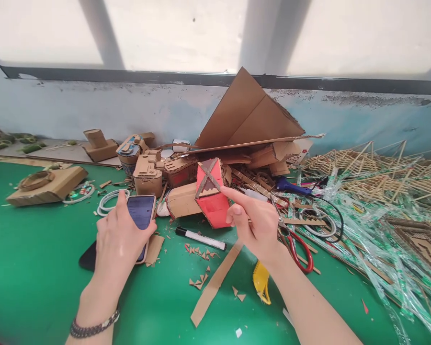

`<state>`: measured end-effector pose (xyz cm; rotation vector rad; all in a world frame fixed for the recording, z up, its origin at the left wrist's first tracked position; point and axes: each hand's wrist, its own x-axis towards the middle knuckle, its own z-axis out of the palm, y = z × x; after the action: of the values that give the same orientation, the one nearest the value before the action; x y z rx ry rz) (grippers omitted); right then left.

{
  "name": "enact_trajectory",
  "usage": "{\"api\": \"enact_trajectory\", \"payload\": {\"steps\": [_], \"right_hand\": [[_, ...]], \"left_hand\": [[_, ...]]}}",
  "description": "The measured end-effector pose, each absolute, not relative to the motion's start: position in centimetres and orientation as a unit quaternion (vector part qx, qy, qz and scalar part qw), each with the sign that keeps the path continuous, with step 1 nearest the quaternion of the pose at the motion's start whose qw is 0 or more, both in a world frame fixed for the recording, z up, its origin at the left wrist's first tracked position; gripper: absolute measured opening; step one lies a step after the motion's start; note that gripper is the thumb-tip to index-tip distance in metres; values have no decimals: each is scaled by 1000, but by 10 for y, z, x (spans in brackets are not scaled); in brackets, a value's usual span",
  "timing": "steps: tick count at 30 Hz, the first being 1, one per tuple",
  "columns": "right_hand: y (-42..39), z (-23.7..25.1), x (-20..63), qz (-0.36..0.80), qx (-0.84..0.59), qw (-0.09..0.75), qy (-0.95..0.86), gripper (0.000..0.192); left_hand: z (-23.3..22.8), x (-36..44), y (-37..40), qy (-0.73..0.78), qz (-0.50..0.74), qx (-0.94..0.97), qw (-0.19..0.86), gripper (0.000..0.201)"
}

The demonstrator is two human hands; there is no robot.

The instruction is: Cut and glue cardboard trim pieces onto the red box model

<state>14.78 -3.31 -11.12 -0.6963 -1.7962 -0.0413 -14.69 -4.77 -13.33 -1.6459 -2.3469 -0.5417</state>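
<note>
My left hand (120, 235) is around a smartphone (142, 211), with the thumb at its right edge and the index finger near its top left. A dark flat thing (88, 256) lies beneath that hand, partly hidden. My right hand (255, 218) stretches its index finger to the edge of a red cardboard box (218, 211); the thumb is apart and the other fingers are curled, with nothing seen in them. Crossed brown strips (209, 177) and a toothed strip mark the box's upper face. A marker (200, 238) lies between the hands.
Red-handled scissors (301, 251) and a yellow cutter (261, 282) lie by my right forearm. A cardboard strip (215, 287) and triangular scraps are in front. Cardboard models (147, 177) and a large cardboard sheet (251, 115) stand behind. Sticks (362, 167) and plastic wrap fill the right.
</note>
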Motion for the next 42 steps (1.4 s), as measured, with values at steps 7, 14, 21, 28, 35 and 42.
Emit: {"api": "enact_trajectory", "payload": {"steps": [7,14,21,28,35,42], "right_hand": [[-33,-112,147,-22,-320,557,-766,39],[-33,-111,147,-21,-295,564,-771,34],[-33,-111,147,-18,-298,564,-770,35],[-32,-112,146,-11,-308,564,-766,37],[-26,-113,149,-7,-337,578,-743,34],[-21,-114,153,22,-390,600,-699,35]], "left_hand": [[-136,-154,-41,-827,-116,-546,68,100],[-132,-169,-39,-810,-137,-570,15,93],[-122,-172,-43,-809,-182,-559,29,75],[-73,-127,-49,-679,-556,-472,87,18],[-17,-55,-22,-359,-753,-545,78,27],[-23,-43,7,-360,-673,-644,50,20]]}}
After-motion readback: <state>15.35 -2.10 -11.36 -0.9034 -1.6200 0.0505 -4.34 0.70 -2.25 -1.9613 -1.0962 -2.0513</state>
